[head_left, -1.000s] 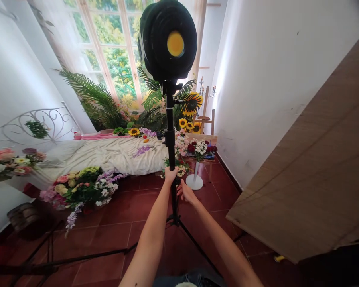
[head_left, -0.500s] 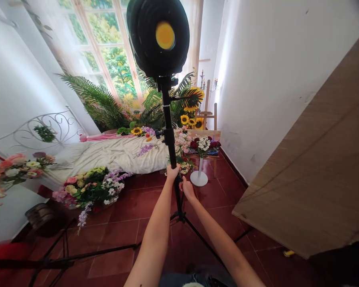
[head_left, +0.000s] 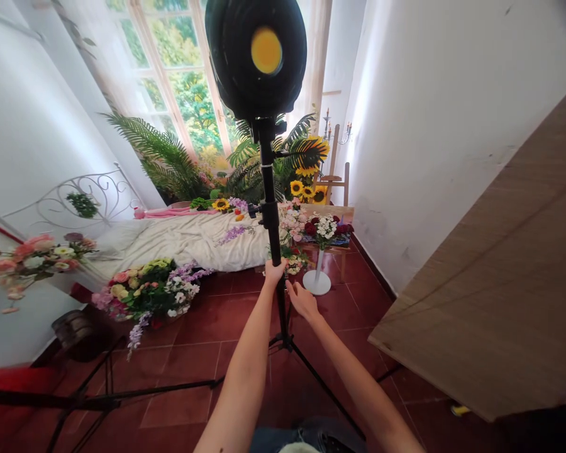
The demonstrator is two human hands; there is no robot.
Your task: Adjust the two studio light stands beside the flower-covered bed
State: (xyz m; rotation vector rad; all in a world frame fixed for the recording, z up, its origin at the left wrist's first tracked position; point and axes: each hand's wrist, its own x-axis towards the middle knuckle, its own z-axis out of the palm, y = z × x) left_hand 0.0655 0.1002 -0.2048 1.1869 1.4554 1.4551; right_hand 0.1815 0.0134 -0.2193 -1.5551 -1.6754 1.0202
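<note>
A tall black light stand [head_left: 273, 236] rises in front of me, bearing a round black studio light [head_left: 231, 69] with a yellow disc at its centre. My left hand [head_left: 275, 273] is wrapped round the stand's pole, below its upper collar [head_left: 269, 215]. Slightly lower and to the right, my right hand [head_left: 304, 301] has its fingertips at the side of the pole, pinching at a small locking knob. That knob is mostly hidden by the fingers. The stand's legs [head_left: 318, 384] spread out on the floor beneath my forearms.
Behind stands a bed with a cream blanket [head_left: 202, 242], flower bunches [head_left: 146, 289] before it. A white-based flower stand [head_left: 317, 283] is right of the pole. Another black stand [head_left: 89, 401] lies across the lower left. A large wooden panel [head_left: 490, 283] leans in from the right.
My right hand has shifted slightly right and turned, its fingers less curled at the knob. The left hand keeps its hold. The whole view has swung a little left.
</note>
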